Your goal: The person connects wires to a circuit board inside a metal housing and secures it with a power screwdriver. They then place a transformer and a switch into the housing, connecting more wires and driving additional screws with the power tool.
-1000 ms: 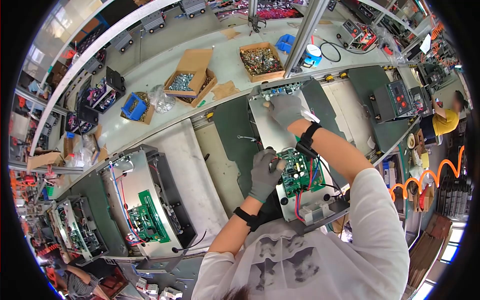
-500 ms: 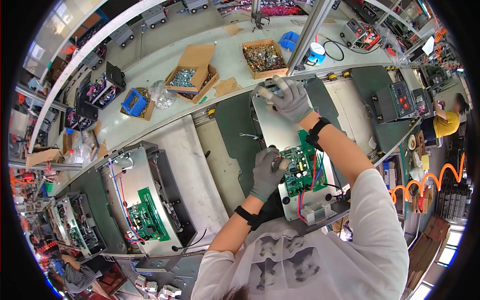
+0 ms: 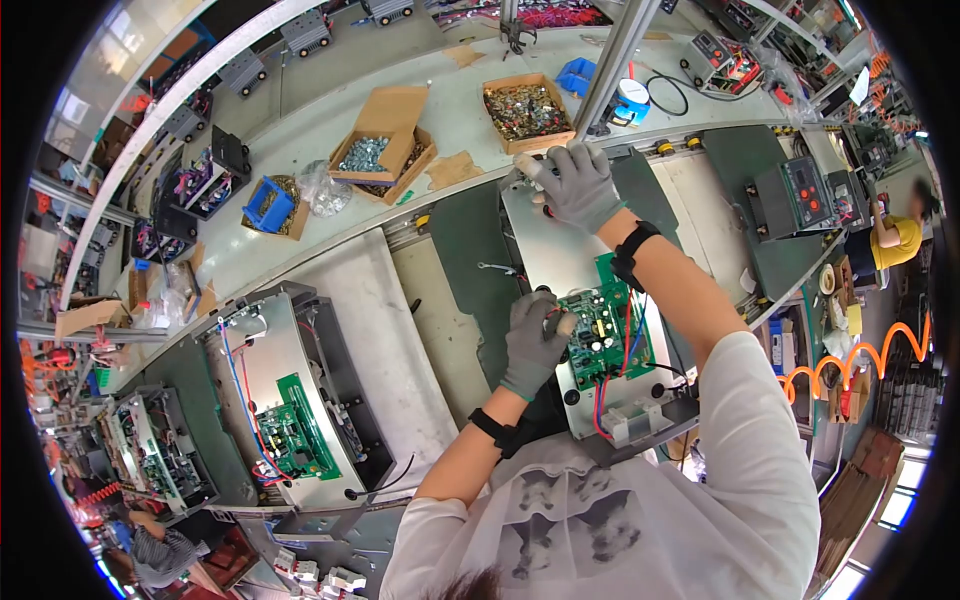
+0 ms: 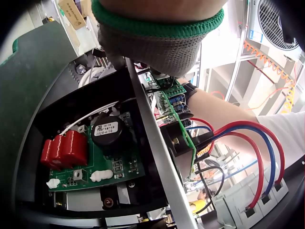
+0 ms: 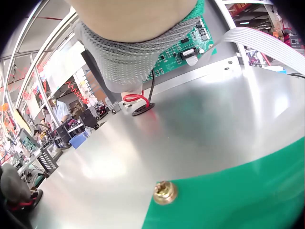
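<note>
In the head view my gloved left hand [image 3: 535, 345] is at the left edge of the open metal chassis, fingers curled and thumb extended beside the green circuit board [image 3: 600, 330]. A bit of red wire shows between thumb and fingers. The gloved right hand [image 3: 582, 187] bends over the chassis's far end, near a small green board [image 5: 183, 52] on the front panel. Beside its fingertip, a red wire [image 5: 138, 98] and a black wire [image 5: 152, 88] rise from a grommet [image 5: 143, 109] in the silver plate [image 5: 181, 129]. The glove hides part of the wires.
A second chassis [image 3: 290, 390] stands to the left. Behind lie cardboard boxes of small hardware [image 3: 525, 115], a blue bin [image 3: 268, 207] and a wrench-like metal tool [image 3: 497, 268]. A grey ribbon cable [image 5: 267, 45] arches over the plate. An orange coiled hose [image 3: 850, 360] hangs at right.
My right hand lifted off the plate's far end with fingers spread, then bent down over the front panel. The left hand has stayed at the chassis edge.
</note>
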`<action>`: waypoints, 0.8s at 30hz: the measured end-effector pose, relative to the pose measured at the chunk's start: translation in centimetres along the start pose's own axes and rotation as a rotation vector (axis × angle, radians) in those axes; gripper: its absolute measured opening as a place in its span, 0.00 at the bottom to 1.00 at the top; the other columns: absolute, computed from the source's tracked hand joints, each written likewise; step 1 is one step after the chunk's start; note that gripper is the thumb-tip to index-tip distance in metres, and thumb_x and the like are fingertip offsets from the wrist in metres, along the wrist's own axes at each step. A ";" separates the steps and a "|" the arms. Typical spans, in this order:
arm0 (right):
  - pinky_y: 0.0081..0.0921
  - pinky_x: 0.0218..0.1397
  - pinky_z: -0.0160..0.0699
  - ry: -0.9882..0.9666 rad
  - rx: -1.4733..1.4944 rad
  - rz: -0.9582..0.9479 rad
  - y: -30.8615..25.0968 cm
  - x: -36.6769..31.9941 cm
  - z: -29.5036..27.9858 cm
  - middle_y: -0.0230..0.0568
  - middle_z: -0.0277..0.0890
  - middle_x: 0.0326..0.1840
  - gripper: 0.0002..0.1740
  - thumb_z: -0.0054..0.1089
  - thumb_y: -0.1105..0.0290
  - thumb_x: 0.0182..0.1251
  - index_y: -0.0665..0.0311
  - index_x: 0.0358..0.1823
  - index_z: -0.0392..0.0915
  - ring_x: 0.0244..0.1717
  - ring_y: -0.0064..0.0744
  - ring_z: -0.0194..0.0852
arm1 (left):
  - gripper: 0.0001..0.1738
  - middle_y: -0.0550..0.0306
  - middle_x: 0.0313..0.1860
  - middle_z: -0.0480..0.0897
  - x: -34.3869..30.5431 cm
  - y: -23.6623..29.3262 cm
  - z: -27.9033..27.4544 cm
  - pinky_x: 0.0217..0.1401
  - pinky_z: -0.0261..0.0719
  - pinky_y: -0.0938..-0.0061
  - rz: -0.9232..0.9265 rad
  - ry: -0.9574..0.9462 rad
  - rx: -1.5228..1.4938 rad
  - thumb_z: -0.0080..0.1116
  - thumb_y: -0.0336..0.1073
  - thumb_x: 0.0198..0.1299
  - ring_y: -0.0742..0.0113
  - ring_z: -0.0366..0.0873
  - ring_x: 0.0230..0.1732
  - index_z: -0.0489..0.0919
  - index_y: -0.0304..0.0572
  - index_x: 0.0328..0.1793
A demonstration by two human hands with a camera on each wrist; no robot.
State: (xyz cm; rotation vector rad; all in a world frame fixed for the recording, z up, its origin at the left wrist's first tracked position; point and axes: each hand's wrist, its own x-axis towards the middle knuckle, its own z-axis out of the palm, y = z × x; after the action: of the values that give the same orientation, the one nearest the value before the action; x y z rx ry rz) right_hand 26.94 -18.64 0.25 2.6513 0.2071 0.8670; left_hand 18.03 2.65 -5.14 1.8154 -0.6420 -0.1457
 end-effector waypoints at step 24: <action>0.38 0.62 0.65 -0.724 0.127 0.529 3.9 -5.1 -6.0 0.45 0.66 0.57 0.34 0.62 0.52 0.55 0.54 0.63 0.66 0.60 0.44 0.66 | 0.17 0.48 0.47 0.77 0.0 0.5 -0.5 0.52 0.74 0.64 0.012 -0.025 0.018 0.61 0.44 0.58 0.52 0.75 0.49 0.77 0.36 0.43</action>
State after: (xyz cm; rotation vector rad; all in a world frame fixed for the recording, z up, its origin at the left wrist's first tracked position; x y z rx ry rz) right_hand 19.41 -21.80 3.42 2.9821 -0.6544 -0.0389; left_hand 18.05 2.95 -4.50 1.8294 -0.6738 -0.1543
